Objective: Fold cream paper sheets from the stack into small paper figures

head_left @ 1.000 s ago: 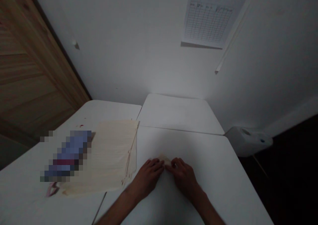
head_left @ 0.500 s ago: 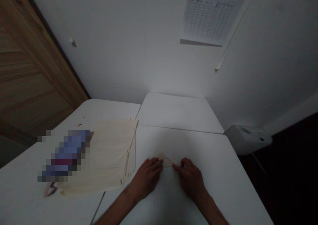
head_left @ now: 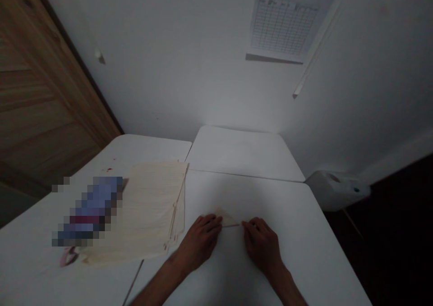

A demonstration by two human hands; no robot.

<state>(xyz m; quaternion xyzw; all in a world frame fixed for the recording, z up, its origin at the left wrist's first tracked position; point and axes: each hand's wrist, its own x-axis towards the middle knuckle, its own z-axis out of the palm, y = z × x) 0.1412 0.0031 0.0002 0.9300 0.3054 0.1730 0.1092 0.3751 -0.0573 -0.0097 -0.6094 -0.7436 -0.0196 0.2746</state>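
White worktop (head_left: 280,198) carries a small folded cream triangle (head_left: 229,218), lying flat near its front edge. Left hand (head_left: 199,238) rests palm-down, fingertips against the triangle's near corner; right hand (head_left: 262,242) lies open, fingertips just beside its tip. Keep contact light and flat, edges aligned.

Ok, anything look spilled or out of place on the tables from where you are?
A small red spot on the white table, just beyond the stack of pale sheets, looks like a stain or drip. The stack's right edge also looks uneven, with loose strands.
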